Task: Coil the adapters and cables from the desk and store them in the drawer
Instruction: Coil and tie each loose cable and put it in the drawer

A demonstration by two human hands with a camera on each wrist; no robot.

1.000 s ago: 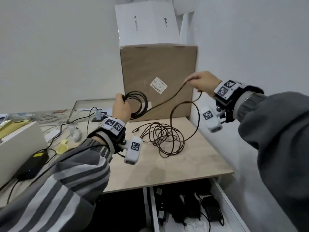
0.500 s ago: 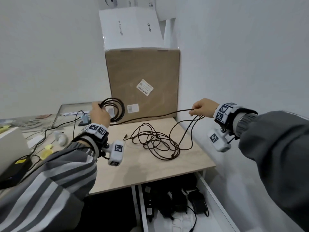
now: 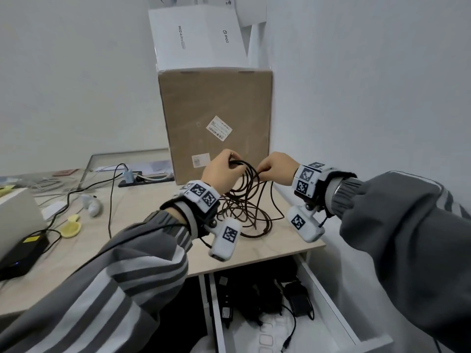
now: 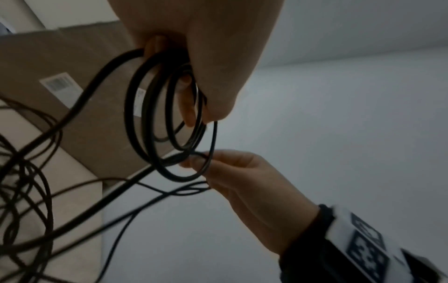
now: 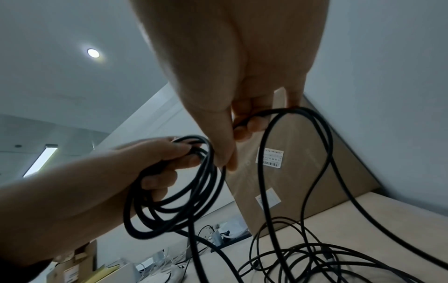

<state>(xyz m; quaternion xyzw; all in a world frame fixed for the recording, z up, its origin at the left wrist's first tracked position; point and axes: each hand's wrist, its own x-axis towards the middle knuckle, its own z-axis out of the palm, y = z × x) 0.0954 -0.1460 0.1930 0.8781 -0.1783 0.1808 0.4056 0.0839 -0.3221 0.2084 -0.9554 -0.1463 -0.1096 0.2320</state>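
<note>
A long dark cable is partly wound into a coil [image 3: 246, 178] that my left hand [image 3: 221, 171] grips at the top, above the back right of the desk. The left wrist view shows several loops [image 4: 157, 122] hanging from its fingers. My right hand [image 3: 274, 169] is right beside it and pinches a strand of the same cable [image 5: 278, 112] against the coil. The rest of the cable lies in a loose tangle [image 3: 248, 216] on the desk below both hands. The white drawer [image 3: 332, 309] stands open under the desk edge, with black adapters [image 3: 298, 301] inside.
A tall cardboard box [image 3: 216, 118] with a white box [image 3: 196, 36] on top stands just behind the hands, against the right wall. On the left of the desk are a power strip [image 3: 139, 177], plugged-in black leads [image 3: 110, 200], a black power brick [image 3: 21, 249], a mouse [image 3: 53, 207] and a yellow object [image 3: 70, 228].
My right hand has swung in from the far right to meet the left hand, bringing a stretch of cable to the coil. The left hand kept its grip on the coil.
</note>
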